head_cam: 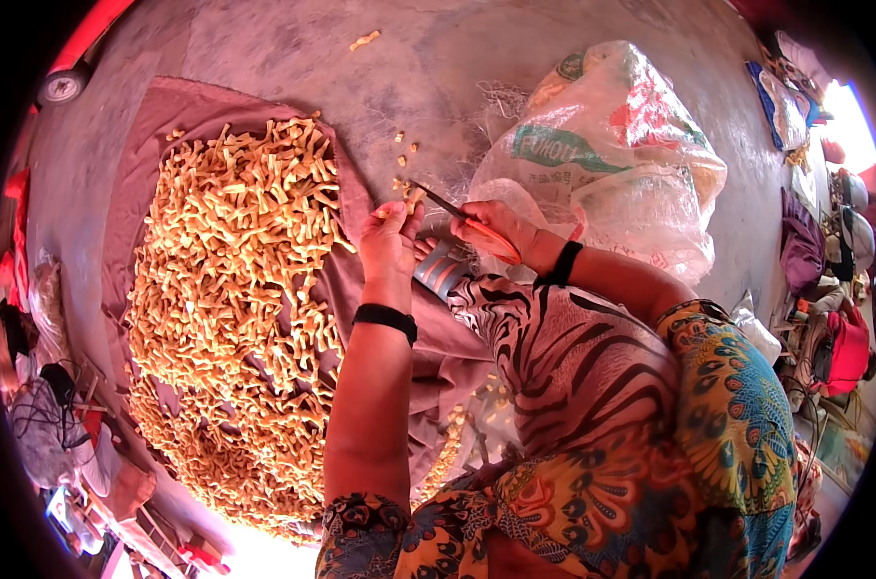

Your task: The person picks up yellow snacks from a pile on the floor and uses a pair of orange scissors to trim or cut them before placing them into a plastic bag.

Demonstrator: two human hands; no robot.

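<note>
My left hand (391, 235) pinches a small pale-yellow knotted piece (413, 197) between thumb and fingers. Held in my right hand (497, 230) is a pair of scissors (492, 233) with orange handles; the dark blades point up and left, their tips close beside the piece. Whether the blades touch it, I cannot tell. A large heap of similar yellow pieces (235, 268) lies on a reddish cloth (130, 174) to the left of my hands. Several small cut-looking bits (400, 160) lie on the floor just beyond my fingertips.
A translucent woven plastic sack (597, 166) with printing stands right of my hands, beside tangled thin strands (507, 101). One yellow piece (365, 40) lies farther off on the concrete floor. A wheel (63, 85) shows at upper left; bags and household clutter line both sides.
</note>
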